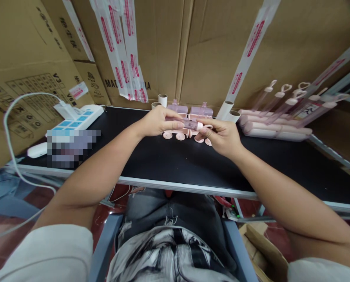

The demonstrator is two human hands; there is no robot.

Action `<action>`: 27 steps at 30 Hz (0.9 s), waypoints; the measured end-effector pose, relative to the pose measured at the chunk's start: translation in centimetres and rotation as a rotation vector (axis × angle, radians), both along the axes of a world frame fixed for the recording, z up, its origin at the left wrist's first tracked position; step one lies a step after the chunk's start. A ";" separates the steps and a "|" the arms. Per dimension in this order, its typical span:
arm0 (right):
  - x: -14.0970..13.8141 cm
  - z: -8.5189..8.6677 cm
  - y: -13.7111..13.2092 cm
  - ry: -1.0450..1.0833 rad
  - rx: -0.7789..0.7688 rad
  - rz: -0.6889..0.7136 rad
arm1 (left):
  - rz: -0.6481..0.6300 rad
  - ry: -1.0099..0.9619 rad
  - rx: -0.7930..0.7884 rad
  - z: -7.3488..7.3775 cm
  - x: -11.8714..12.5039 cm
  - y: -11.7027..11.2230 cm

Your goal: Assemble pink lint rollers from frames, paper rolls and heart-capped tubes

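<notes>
A small clear purplish tube (190,124) with a pale pink cap (199,126) is held level between my two hands above the black table. My left hand (157,122) is closed, pinching the tube's left end between thumb and fingers. At the capped end, my right hand (224,136) is closed around the cap and its pale loop (207,126). Just behind and below the hands stands a pink wheeled toy (180,136), like a small train, partly covered by the fingers. Translucent purple blocks (198,110) rise from its back.
White cardboard tubes (162,100) stand on both sides of the toy. Several capped clear tubes (285,102) lean over pink rolls (280,130) at the right. A power strip (86,117) with a white cable lies left, beside a blurred-out item (71,148). Cardboard (163,47) walls the back.
</notes>
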State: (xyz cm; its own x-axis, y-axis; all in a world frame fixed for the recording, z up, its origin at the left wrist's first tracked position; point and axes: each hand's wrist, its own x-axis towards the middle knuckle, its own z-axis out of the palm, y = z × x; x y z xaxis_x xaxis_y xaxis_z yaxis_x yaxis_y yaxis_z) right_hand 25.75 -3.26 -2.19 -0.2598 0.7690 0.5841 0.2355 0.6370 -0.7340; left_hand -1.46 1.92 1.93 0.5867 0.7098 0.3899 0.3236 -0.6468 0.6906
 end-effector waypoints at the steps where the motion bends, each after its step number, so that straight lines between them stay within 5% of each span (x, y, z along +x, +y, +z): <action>1: -0.1 0.0 0.0 0.022 -0.010 -0.001 | 0.005 -0.017 0.000 0.0 0.1 -0.1; 17: -1.6 -0.8 0.1 0.315 -0.167 0.017 | 0.029 -0.104 0.025 -1.0 1.3 -0.2; 27: 0.4 0.5 -0.2 0.116 -0.158 0.065 | -0.010 -0.126 0.047 -1.4 1.6 -0.4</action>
